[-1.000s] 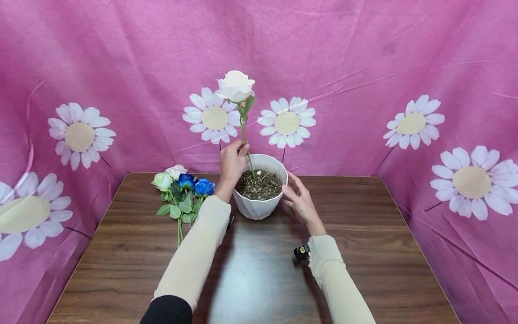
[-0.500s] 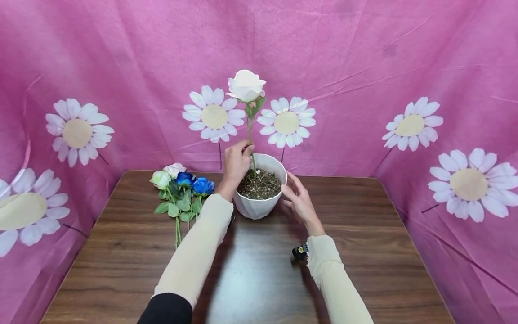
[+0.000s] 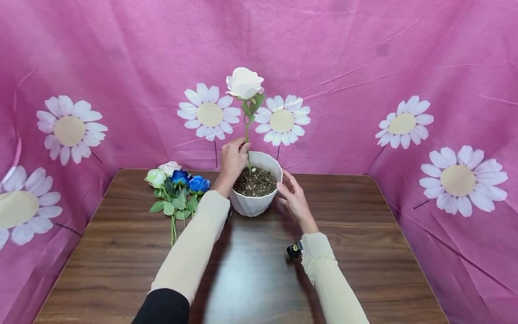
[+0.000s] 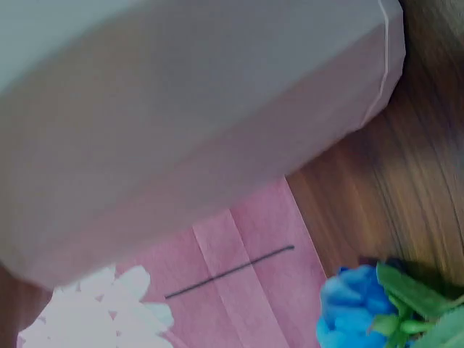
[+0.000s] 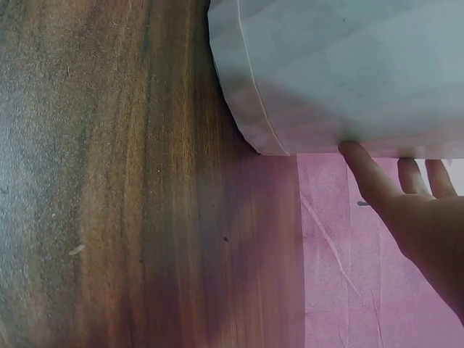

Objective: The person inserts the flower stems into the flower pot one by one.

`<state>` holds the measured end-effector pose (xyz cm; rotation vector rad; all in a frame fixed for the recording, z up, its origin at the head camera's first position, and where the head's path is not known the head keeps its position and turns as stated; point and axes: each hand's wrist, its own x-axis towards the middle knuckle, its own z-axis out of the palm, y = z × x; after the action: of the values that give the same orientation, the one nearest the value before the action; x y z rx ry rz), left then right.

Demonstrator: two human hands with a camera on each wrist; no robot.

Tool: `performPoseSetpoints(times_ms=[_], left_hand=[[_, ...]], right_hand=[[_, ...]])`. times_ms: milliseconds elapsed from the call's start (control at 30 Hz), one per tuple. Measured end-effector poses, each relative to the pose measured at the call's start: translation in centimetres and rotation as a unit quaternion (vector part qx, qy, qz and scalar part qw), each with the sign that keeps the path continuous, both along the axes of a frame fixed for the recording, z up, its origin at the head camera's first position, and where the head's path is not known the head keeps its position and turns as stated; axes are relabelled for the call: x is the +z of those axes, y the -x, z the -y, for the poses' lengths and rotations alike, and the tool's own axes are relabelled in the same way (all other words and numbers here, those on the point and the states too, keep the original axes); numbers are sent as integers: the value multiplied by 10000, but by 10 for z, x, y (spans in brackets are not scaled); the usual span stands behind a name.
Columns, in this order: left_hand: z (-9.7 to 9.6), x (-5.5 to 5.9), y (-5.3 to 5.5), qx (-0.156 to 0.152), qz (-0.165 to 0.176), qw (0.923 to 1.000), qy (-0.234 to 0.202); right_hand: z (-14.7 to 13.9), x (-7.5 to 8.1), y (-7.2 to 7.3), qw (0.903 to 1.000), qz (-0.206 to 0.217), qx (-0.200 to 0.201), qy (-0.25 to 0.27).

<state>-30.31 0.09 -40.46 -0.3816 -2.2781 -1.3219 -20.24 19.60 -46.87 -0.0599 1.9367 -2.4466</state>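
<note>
In the head view, a white rose (image 3: 244, 83) stands nearly upright, its stem going down into the soil (image 3: 256, 183) of a white faceted pot (image 3: 252, 207). My left hand (image 3: 231, 163) pinches the stem just above the pot's rim, on the left side. Opposite it, my right hand (image 3: 294, 200) touches the pot's right side. The right wrist view has the right fingers (image 5: 370, 174) reaching along the pot wall (image 5: 348, 80), thumb and fingers extended. Only the pot (image 4: 181, 145) fills most of the left wrist view; the left hand is hidden there.
Left of the pot on the wooden table (image 3: 356, 252) lies a bunch of roses: a greenish-white one (image 3: 155, 178), a pale pink one (image 3: 170, 168) and blue ones (image 3: 199, 184). A pink cloth (image 3: 340, 45) printed with daisies hangs behind and along both sides.
The white rose has swung from a leftward lean to nearly upright as my left hand moved slightly right with its stem. My right hand stays at the pot. The head view has shifted a little.
</note>
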Motion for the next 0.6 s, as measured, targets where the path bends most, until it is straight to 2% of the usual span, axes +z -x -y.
performPoseSetpoints(times_ms=[67, 167, 333, 500, 600], left_hand=[[5, 1, 1, -1, -11, 10000, 69], [8, 3, 3, -177, 43, 9998, 68], [11, 3, 0, -415, 330, 9986, -39], [16, 0, -7, -376, 773, 9963, -94], [21, 1, -11, -272, 919, 9953, -157]], right_hand=[[0, 0, 0, 10000, 21, 6, -15], [-2, 0, 2, 10000, 10, -12, -2], [-4, -1, 2, 10000, 19, 5, 9], [-1, -2, 1, 9999, 40, 28, 111], [-1, -1, 0, 9999, 17, 29, 122]])
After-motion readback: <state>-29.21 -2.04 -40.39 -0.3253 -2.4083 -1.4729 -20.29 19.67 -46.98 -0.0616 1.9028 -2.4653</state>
